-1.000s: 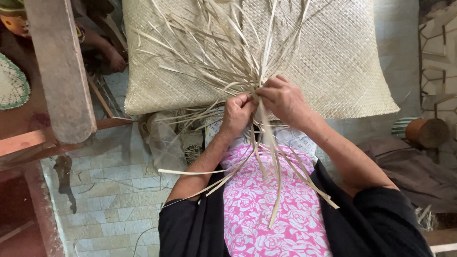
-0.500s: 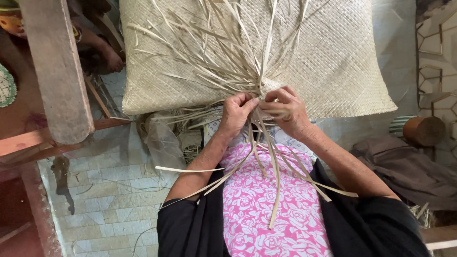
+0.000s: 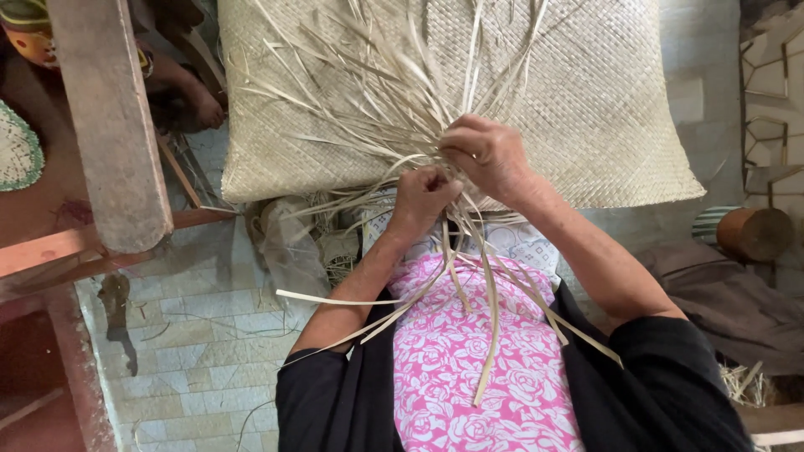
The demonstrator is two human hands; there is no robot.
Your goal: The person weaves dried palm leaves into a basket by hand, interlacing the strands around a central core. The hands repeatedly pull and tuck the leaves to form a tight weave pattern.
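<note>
One wooden post far left. One pale woven straw mat, spread across the lap, long axis left-right. Loose pale straw strips, too many to count, fan up and trail down over the pink floral cloth. Left hand clenched on strips; right hand pinches strips at the mat edge.

Crowded in the middle, open floor at the lower left

Loose straw strips fan out over the woven mat and block the way to both hands. The thick wooden post and the red wooden rail close the left side. The tiled floor beside the left arm is mostly free. On the right stands a wooden log.
</note>
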